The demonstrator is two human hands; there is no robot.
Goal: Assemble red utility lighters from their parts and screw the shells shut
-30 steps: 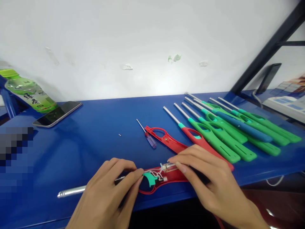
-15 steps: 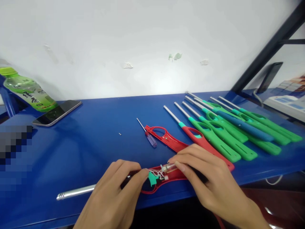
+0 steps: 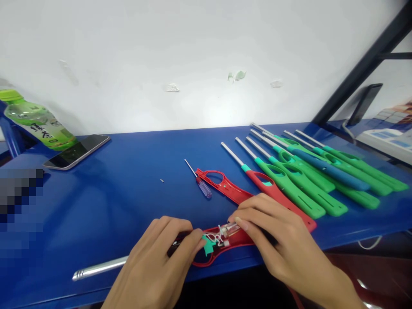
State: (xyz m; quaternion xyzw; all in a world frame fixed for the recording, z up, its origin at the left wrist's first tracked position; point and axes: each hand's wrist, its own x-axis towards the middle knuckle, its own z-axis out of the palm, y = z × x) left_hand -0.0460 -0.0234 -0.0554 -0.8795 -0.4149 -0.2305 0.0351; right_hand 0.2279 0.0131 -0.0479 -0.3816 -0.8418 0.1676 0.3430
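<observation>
An opened red lighter half (image 3: 241, 238) lies near the table's front edge, with a green trigger (image 3: 208, 245) and white wires inside. My left hand (image 3: 161, 253) is closed on the front part of this lighter, whose metal tube (image 3: 101, 268) sticks out to the left. Between the thumb and fingers of my right hand (image 3: 277, 236) is a clear fuel tank (image 3: 229, 229), above the red handle. Behind them lie another red shell half (image 3: 225, 186) and a screwdriver (image 3: 204, 189) with a clear purple handle.
Several green lighters (image 3: 289, 193), a red one (image 3: 280, 195) and a blue one (image 3: 331, 169) lie at the right. A small screw (image 3: 162, 180) is mid-table. A phone (image 3: 77, 152) and bottle (image 3: 41, 124) stand at the back left, before a white wall (image 3: 199, 51).
The metal tube's tip has dropped slightly toward the front left. The green trigger and the red half have shifted slightly right and toward me. Both hands keep their holds.
</observation>
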